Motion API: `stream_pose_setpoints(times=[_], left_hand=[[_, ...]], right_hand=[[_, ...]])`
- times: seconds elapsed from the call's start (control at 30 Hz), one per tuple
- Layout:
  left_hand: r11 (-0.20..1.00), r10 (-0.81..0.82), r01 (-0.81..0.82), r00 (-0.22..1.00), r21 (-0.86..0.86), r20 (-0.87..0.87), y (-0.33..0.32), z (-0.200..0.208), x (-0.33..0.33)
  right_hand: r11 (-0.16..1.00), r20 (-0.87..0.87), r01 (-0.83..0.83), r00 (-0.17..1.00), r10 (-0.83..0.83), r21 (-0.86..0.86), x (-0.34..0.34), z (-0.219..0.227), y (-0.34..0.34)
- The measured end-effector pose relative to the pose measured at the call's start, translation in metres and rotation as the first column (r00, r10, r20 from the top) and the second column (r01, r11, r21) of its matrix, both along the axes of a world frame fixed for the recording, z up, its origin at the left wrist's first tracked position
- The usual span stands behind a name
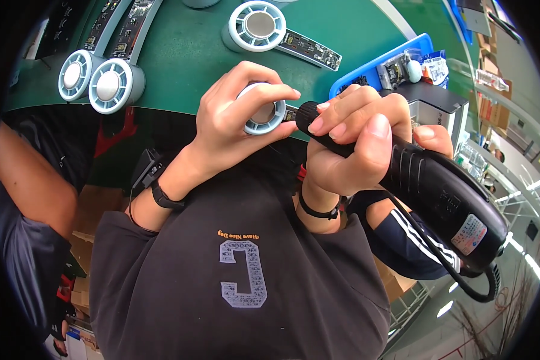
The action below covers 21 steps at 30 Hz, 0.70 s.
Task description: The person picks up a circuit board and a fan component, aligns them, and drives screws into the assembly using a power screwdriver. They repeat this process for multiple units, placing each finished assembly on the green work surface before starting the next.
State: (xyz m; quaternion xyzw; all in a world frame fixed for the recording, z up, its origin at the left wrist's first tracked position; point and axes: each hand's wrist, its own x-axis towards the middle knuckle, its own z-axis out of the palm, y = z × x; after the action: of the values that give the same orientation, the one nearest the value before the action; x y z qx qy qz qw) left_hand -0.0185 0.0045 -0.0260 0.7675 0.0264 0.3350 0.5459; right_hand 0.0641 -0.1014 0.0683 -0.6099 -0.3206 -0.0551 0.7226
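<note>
My left hand (219,123) is closed round a light-blue round housing (275,122), thumb and forefinger curving about its rim. A silver disc sits in the housing's middle, and a short piece of circuit board (291,113) sticks out of its right side. In my right hand (366,141) is a black electric screwdriver (444,195), its body slanting down to the right. The screwdriver's ribbed collar (307,117) is close beside the circuit board; its tip is hidden, so I cannot tell whether they touch. A cord runs from its lower end.
On the green table (180,60), a similar unit (255,27) with its board lies beyond my hands. Two more units (115,90) are at the left. A blue bin (375,75) with small packets and a black box (435,99) stand right. Another person's arm (36,174) is at the left.
</note>
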Motion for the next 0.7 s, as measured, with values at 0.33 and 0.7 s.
stream_pose_setpoints(times=[0.33, 0.7], left_hand=[[0.998, -0.059, 0.059, 0.997, -0.002, 0.041, 0.001, 0.005, 0.003], [0.992, -0.025, 0.027, 1.000, 0.121, -0.018, -0.003, 0.010, 0.001]], right_hand=[[0.998, 0.003, 0.033, 0.999, -0.033, 0.060, -0.007, -0.005, -0.001], [0.781, -0.013, 0.489, 0.850, -0.526, 0.389, 0.011, 0.037, -0.082]])
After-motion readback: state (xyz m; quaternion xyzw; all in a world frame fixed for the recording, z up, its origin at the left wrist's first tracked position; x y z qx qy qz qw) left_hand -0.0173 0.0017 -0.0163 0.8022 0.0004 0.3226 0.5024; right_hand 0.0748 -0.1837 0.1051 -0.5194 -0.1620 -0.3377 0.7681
